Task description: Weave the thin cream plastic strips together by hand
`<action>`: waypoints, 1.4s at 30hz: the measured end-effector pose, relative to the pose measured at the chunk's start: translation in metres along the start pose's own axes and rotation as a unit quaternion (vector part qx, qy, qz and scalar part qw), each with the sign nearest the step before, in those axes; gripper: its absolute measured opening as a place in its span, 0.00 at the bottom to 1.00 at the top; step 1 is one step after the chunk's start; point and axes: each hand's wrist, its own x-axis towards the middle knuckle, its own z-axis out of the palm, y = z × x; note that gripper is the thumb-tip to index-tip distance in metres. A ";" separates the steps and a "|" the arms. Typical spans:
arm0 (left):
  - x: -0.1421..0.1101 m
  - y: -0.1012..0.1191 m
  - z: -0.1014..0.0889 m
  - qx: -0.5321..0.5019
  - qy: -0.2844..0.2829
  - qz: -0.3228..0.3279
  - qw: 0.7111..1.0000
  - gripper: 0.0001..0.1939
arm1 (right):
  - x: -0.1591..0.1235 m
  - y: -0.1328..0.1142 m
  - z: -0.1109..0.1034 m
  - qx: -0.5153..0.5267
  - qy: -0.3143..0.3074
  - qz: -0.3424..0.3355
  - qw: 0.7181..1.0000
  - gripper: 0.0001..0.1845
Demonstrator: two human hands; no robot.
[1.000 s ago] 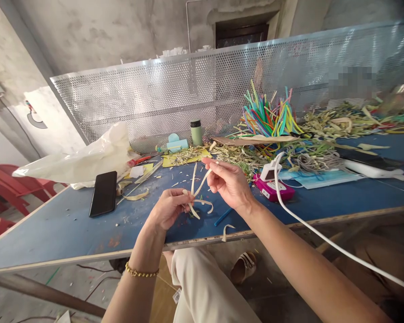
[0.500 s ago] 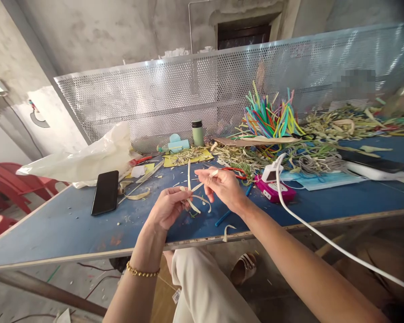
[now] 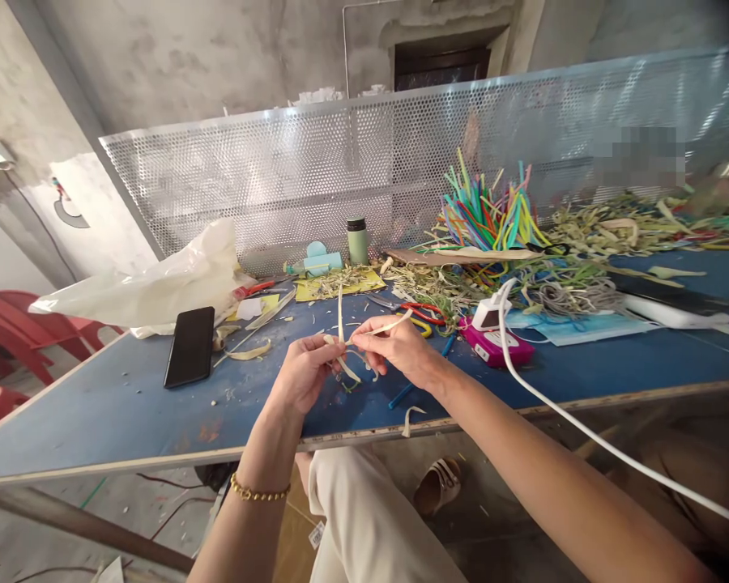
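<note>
Pale strips [image 3: 340,312] meet in a crossing between the two hands, above the blue table [image 3: 127,413]. Well beyond both hands stands a perforated metal panel [image 3: 297,170]. Out to the left of the left hand lies a black phone [image 3: 189,346]; just past the right hand are scissors [image 3: 381,302].

The left hand [image 3: 304,372] is clamped, thumb against fingers, on the crossing. The right hand [image 3: 404,348] pinches one strip close to the left fingertips, its length running back over the right hand. Another strip points away from the left hand, and more ends curl below, between the hands.

These strips look very light, thin and flexible, with a little spring, since the one pointing away runs straight without support. Their flat faces may be slightly slick, so the crossing could slip if loosened, and a hard tug or sharp crease might split one. The surest hold is flat between thumb and forefinger, right at the crossing, rather than at the tips. Smallest is a curled scrap [image 3: 408,418], nearer the wearer than the right hand.
</note>
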 end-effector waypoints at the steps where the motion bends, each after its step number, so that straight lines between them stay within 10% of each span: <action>1: 0.000 0.000 -0.001 0.001 0.004 0.002 1.000 0.11 | 0.000 -0.001 -0.001 0.010 0.000 -0.001 1.000 0.14; 16: 0.003 -0.001 -0.008 0.008 0.045 0.001 0.999 0.11 | -0.007 -0.009 -0.017 0.113 -0.077 0.015 0.991 0.14; 27: 0.004 -0.002 -0.004 0.025 -0.034 -0.043 0.998 0.11 | -0.010 -0.008 -0.010 0.168 -0.155 -0.069 0.971 0.16; 42: 0.006 -0.007 -0.008 0.026 -0.035 -0.039 0.998 0.11 | -0.007 -0.006 -0.009 0.143 -0.105 -0.083 0.981 0.10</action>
